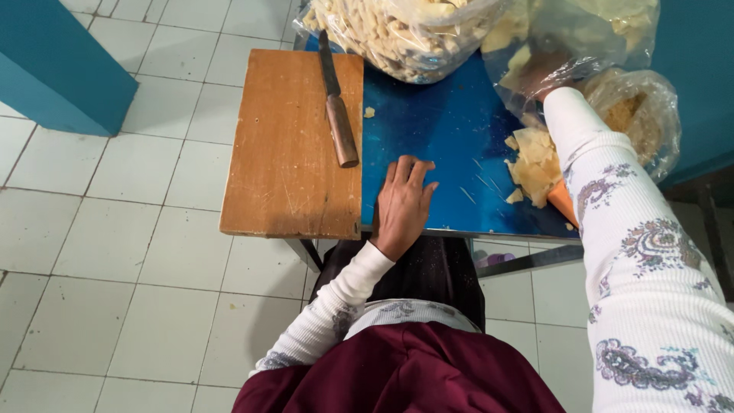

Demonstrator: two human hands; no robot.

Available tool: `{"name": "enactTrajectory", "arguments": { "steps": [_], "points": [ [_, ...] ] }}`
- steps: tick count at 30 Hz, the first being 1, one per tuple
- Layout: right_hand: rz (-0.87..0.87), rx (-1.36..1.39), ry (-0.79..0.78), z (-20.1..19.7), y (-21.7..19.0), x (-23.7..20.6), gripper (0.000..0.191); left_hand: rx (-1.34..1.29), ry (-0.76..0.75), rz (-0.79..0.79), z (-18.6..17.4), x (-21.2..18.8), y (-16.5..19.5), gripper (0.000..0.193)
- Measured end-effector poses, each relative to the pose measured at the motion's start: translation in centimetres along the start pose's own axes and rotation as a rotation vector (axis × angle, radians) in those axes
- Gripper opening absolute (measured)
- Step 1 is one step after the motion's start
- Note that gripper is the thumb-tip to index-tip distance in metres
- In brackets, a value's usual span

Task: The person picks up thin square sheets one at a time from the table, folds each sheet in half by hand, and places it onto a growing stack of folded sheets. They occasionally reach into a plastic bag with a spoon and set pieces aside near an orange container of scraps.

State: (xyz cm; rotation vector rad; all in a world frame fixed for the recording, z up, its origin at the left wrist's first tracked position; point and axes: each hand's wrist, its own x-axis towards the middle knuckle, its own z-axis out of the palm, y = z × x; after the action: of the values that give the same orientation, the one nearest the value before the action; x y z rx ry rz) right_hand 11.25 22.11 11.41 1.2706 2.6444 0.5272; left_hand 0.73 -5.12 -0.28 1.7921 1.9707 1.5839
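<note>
At the far left a teal wall [57, 57] is standing over the white tiled floor [115, 291]. Next, a wooden board [287, 164] is lying on the left part of the blue table [436, 130], jutting past its left edge. A knife [335, 99] is resting on the board near its right side, wooden handle toward me, blade pointing away. Just right of the handle a small pale crumb [369, 112] is sitting on the blue surface.

I am laying my left hand [403, 205] flat on the table beside the board's right edge, fingers spread and holding nothing.

Beyond it a clear bag [405, 34] full of pale pieces is sitting at the table's far edge. Farther right, pale flat chunks [533, 164] are lying in a pile on the table, just beside my right sleeve [612, 199]. My right hand [539, 76] is reaching into a second clear bag [581, 38]; I cannot tell through the plastic whether it is gripping anything.
</note>
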Motion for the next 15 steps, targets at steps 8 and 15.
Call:
{"name": "enactTrajectory", "arguments": {
  "steps": [8,15],
  "points": [
    [-0.096,0.073,0.070,-0.1,1.0,-0.9,0.028,0.062,-0.002,0.022,0.0,0.0,0.0,0.031],
    [-0.004,0.138,0.101,1.7,0.2,-0.8,0.023,0.070,0.009,0.022,-0.6,0.0,-0.2,0.029]
  ]
}}
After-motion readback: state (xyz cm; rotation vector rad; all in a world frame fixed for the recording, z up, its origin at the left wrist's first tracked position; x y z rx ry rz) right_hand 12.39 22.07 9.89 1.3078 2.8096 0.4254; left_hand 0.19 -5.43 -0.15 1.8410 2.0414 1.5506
